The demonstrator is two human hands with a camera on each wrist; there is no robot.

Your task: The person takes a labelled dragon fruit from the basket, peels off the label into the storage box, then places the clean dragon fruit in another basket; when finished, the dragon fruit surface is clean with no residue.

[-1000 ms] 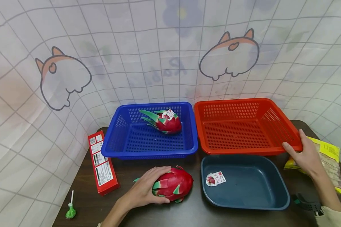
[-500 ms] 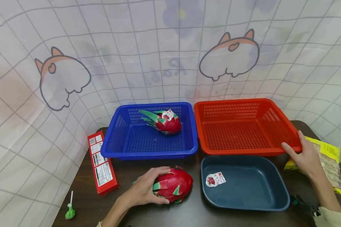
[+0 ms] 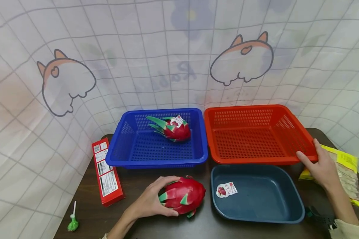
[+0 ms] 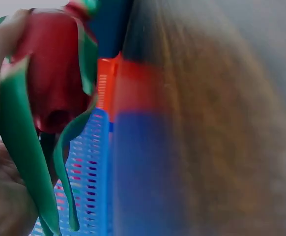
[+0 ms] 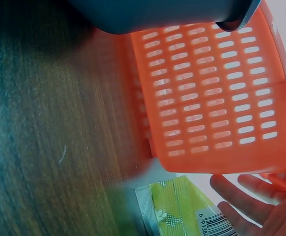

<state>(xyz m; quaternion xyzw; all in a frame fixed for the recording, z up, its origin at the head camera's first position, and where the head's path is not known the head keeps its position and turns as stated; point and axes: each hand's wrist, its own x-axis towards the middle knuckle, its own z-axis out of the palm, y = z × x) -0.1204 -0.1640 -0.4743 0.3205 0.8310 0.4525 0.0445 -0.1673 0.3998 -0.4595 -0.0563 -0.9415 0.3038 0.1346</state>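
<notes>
In the head view my left hand (image 3: 154,200) grips a dragon fruit (image 3: 186,196) with red skin and green-tipped scales, thumb on the near side. The left wrist view shows the same dragon fruit (image 4: 57,64) with its long green leaves trailing beside the palm. My right hand (image 3: 324,166) rests at the near right corner of the red basket (image 3: 257,159), thumb at the front rim. Its fingers (image 5: 241,199) look spread and fairly straight in the right wrist view. Another dragon fruit (image 3: 176,131), bearing a white sticker, lies in the blue basket (image 3: 158,162).
A dark blue-grey tub (image 3: 257,196) with a sticker stands before the red basket. On the left lie a red box (image 3: 109,179) and a green lollipop (image 3: 73,223). A yellow packet (image 3: 347,162) lies beyond my right hand, and a black strap-like object (image 3: 318,215) beside my right forearm.
The dragon fruit in my left hand has shifted slightly right and looks a little larger, with its tip turned. My right hand and the baskets look nearly the same.
</notes>
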